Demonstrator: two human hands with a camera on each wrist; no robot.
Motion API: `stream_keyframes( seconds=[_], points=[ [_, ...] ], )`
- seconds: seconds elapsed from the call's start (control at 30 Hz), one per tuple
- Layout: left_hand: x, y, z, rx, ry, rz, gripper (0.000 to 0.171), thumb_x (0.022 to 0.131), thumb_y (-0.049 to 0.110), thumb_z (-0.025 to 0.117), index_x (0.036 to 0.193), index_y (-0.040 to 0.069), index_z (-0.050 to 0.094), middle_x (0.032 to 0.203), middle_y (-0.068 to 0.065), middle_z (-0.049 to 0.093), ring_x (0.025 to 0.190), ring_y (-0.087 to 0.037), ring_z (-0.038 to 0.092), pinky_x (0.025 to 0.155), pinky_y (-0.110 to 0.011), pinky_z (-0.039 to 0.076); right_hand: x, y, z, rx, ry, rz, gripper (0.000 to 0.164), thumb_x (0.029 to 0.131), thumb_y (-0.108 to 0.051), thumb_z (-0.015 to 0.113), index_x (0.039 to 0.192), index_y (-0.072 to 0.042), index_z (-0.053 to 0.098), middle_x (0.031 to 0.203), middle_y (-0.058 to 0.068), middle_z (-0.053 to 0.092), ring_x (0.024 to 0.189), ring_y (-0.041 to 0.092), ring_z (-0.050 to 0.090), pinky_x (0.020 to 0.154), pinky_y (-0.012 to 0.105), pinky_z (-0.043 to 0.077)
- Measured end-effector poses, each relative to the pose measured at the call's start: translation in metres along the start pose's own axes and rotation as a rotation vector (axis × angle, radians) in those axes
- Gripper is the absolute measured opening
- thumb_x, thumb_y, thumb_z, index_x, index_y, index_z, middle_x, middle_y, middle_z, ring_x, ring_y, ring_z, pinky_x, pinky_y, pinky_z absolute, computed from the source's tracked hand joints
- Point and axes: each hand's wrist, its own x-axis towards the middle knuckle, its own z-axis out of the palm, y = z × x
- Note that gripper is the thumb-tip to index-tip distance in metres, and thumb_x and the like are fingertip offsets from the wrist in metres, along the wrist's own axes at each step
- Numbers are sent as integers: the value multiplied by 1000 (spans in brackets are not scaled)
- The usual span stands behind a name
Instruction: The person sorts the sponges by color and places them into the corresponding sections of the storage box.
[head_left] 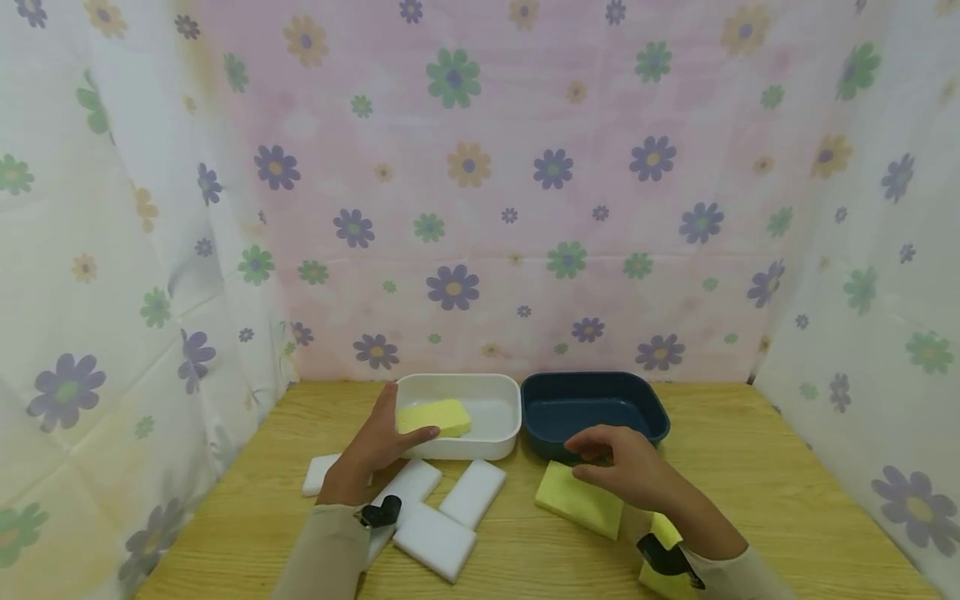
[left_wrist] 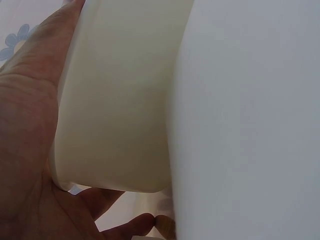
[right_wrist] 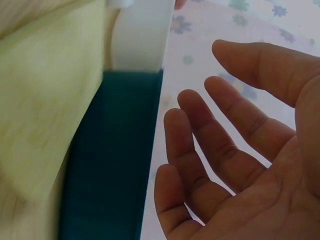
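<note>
At the left end of a white plastic bin (head_left: 495, 448), my left hand (head_left: 382, 437) grips the corner, with the thumb over the front rim and the fingers along the side wall. Inside that bin lies a yellow sponge (head_left: 453, 414), near the thumb. My right hand (head_left: 626, 467) hovers at the front of a dark blue bin (head_left: 592, 408), its fingers loosely bent and holding nothing. Just below it, a yellow sponge (head_left: 577, 500) rests on the table; in the right wrist view this sponge (right_wrist: 45, 100) appears beside the blue bin (right_wrist: 115, 150).
Several white sponges (head_left: 435, 542) lie on the wooden table (head_left: 517, 567) in front of the white bin, some overlapping. More yellow sponge (head_left: 663, 575) shows under the right wrist. A flowered curtain (head_left: 510, 183) surrounds the table at the back and sides.
</note>
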Motion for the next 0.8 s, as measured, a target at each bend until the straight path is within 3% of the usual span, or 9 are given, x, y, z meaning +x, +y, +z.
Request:
stream_keyframes(
  seconds=[0.13, 0.4, 0.57, 0.7, 0.8],
  points=[
    [2, 0, 2, -2, -1, -8, 129, 85, 63, 78, 167, 14, -9, 174, -17, -3, 157, -45, 16, 122, -65, 25, -16, 14, -13, 14, -23, 32, 34, 97, -32, 74, 127, -15, 72, 127, 9, 71, 111, 27, 67, 87, 27, 55],
    [3, -2, -1, -4, 3, 0, 129, 84, 63, 78, 167, 15, -9, 174, -18, -1, 157, -45, 17, 122, -65, 25, -30, 34, -28, 42, -91, 94, 44, 96, -31, 76, 132, -7, 67, 131, 15, 67, 109, 27, 67, 83, 29, 56],
    [0, -2, -1, -7, 1, -18, 131, 85, 64, 77, 166, 12, -12, 174, -19, -6, 158, -46, 8, 124, -65, 20, -34, 40, -23, 76, -194, 206, 71, 89, -33, 83, 143, 3, 56, 136, 22, 63, 113, 35, 67, 84, 44, 60],
    [-2, -1, 1, -9, -3, -24, 131, 85, 63, 77, 166, 11, -12, 174, -19, -7, 158, -46, 7, 124, -65, 19, -35, 39, -13, -36, -226, 251, 97, 79, -43, 90, 150, 5, 46, 133, 16, 65, 118, 38, 64, 92, 56, 55],
    [0, 0, 1, -26, 4, -10, 131, 85, 62, 78, 166, 12, -10, 174, -19, -4, 158, -45, 12, 123, -65, 21, -35, 34, -9, -126, -217, 260, 106, 73, -48, 93, 152, 4, 45, 133, 12, 66, 121, 38, 63, 96, 60, 52]
  ],
)
